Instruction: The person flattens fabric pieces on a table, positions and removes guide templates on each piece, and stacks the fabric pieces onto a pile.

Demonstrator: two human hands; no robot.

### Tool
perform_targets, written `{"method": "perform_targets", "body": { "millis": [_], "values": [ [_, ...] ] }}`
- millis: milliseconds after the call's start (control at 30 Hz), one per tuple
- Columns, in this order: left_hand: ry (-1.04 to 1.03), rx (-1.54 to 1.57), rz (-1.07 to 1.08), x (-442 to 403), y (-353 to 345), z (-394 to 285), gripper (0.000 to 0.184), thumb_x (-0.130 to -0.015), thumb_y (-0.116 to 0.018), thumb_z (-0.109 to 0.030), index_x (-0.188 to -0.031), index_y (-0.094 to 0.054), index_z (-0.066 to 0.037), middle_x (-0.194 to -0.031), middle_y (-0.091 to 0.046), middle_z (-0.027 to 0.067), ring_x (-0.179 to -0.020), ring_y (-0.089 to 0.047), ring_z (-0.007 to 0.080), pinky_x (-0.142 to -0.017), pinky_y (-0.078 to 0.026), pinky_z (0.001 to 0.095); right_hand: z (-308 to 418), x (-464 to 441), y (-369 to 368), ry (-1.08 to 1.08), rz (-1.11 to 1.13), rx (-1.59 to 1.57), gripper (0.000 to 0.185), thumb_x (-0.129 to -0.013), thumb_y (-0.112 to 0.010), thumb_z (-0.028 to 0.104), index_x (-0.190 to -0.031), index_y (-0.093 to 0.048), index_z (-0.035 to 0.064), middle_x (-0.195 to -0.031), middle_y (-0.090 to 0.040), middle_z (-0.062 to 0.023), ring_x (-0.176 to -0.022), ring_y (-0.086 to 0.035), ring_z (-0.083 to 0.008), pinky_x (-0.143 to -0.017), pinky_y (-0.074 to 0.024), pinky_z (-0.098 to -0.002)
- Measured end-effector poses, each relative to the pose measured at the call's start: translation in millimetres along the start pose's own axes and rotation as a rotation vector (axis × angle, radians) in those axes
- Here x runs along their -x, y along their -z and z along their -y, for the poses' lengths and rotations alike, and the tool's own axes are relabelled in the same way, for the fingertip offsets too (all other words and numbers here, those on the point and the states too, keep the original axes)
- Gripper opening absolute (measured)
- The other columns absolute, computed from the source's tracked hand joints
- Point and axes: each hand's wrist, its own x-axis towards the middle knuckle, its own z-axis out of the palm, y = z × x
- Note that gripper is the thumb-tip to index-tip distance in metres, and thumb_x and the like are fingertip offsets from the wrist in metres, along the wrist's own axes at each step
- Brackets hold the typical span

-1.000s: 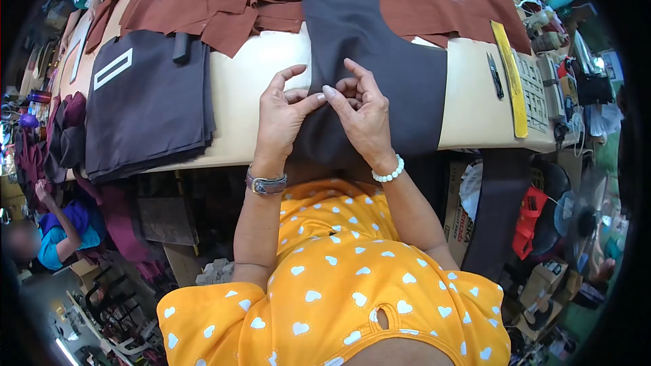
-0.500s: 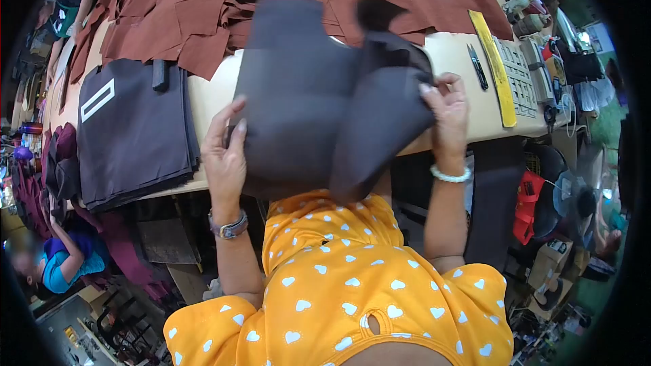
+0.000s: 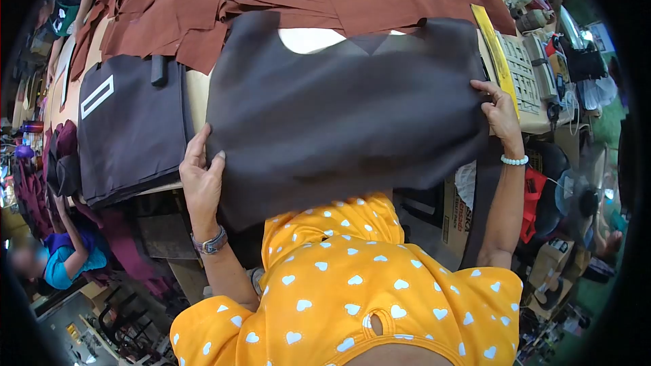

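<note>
Well apart, left hand [image 3: 202,179] and right hand [image 3: 503,118] hold cloth [image 3: 346,108].

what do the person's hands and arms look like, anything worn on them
The left hand and right hand are ungloved. The left wears a dark wrist strap, the right a bracelet of pale, round beads. The short sleeves are yellow-orange with white hearts.

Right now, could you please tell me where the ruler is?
In the head view, the ruler lies at the table's right, just beyond the right hand and beside the dark cloth.
</note>
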Motion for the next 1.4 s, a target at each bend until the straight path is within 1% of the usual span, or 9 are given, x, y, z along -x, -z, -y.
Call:
{"method": "perform_targets", "body": {
  "millis": [133,267,467,667,900,1033,1133,1333,1400],
  "values": [
    [0.052,-0.132,0.014,16,-2,-2,0.049,-0.079,-0.052,0.008,-0.126,-0.043,0.012,-0.129,-0.048,0.0158,-0.119,-0.046,0.0202,-0.1,-0.034,0.0277,-4,2,-2,0.154,-0.063,0.102,0.048,-0.065,-0.043,-0.008,-0.109,-0.061,-0.0035,-0.105,-0.06,-0.0182,-0.09,-0.059,-0.0262,-0.084,-0.0446,-0.0302],
    [-0.047,-0.403,0.005,33,-8,-7,0.052,-0.076,-0.055,0.006,-0.126,-0.046,0.007,-0.124,-0.051,0.0175,-0.116,-0.049,0.0231,-0.099,-0.035,0.0295,1,15,-9,0.094,-0.142,0.348,0.043,-0.067,-0.047,-0.007,-0.107,-0.062,-0.0015,-0.114,-0.056,-0.0197,-0.102,-0.055,-0.0314,-0.092,-0.0415,-0.0337],
    [-0.419,-0.771,-0.169,20,-63,-25,0.052,-0.082,-0.062,-0.016,-0.128,-0.046,-0.002,-0.138,-0.035,0.0234,-0.128,-0.031,0.039,-0.104,-0.026,0.0444,23,30,-55,0.376,-0.539,0.943,0.037,-0.081,-0.056,0.011,-0.117,-0.055,0.0031,-0.122,-0.051,-0.0187,-0.111,-0.049,-0.0362,-0.095,-0.0392,-0.0387],
    [-0.397,-0.904,0.017,2,-100,-20,0.063,-0.089,-0.052,-0.039,-0.138,-0.033,-0.005,-0.145,-0.026,0.0195,-0.134,-0.021,0.0395,-0.106,-0.018,0.054,15,-19,-59,0.227,-0.518,0.306,0.045,-0.089,-0.052,0.027,-0.125,-0.047,-0.0007,-0.128,-0.047,-0.0208,-0.12,-0.042,-0.037,-0.101,-0.0297,-0.0473],
    [-0.277,-1.012,-0.02,11,-92,-11,0.065,-0.09,-0.047,-0.043,-0.14,-0.03,-0.004,-0.146,-0.025,0.0184,-0.135,-0.02,0.039,-0.106,-0.016,0.0557,17,-69,-78,0.4,-0.566,0.621,0.046,-0.089,-0.05,0.034,-0.123,-0.05,0.0037,-0.131,-0.044,-0.0178,-0.124,-0.038,-0.0342,-0.102,-0.0273,-0.0505],
    [-0.231,-1.056,-0.043,24,-84,-8,0.065,-0.09,-0.048,-0.042,-0.139,-0.03,-0.003,-0.145,-0.026,0.0188,-0.134,-0.021,0.0399,-0.104,-0.019,0.0569,-1,-56,-56,0.253,-0.793,0.906,0.039,-0.09,-0.048,0.028,-0.122,-0.049,0.0054,-0.125,-0.049,-0.0158,-0.118,-0.043,-0.0335,-0.098,-0.0293,-0.0518],
    [-0.222,-1.062,-0.056,26,-83,-8,0.065,-0.09,-0.048,-0.041,-0.139,-0.03,-0.002,-0.145,-0.026,0.0195,-0.133,-0.022,0.0407,-0.104,-0.02,0.0574,-35,-49,-24,-0.091,-0.719,0.897,0.042,-0.09,-0.049,0.031,-0.123,-0.049,0.0059,-0.121,-0.052,-0.0156,-0.116,-0.046,-0.0326,-0.096,-0.0306,-0.0528],
    [-0.235,-1.049,-0.077,26,-85,-6,0.065,-0.09,-0.048,-0.04,-0.139,-0.03,-0.002,-0.145,-0.027,0.0195,-0.133,-0.021,0.0407,-0.103,-0.019,0.0584,-41,-48,0,-0.202,-0.58,0.831,0.048,-0.085,-0.057,0.032,-0.125,-0.048,0.007,-0.118,-0.054,-0.0123,-0.113,-0.048,-0.03,-0.094,-0.0319,-0.0504],
    [-0.236,-1.044,-0.081,26,-84,-4,0.065,-0.09,-0.049,-0.04,-0.139,-0.03,-0.002,-0.145,-0.027,0.0196,-0.133,-0.021,0.0407,-0.103,-0.019,0.0586,-44,-50,-1,-0.122,-0.69,0.8,0.049,-0.083,-0.061,0.027,-0.125,-0.048,0.0073,-0.116,-0.054,-0.0136,-0.111,-0.05,-0.0304,-0.093,-0.0353,-0.0473]
  ]
}}
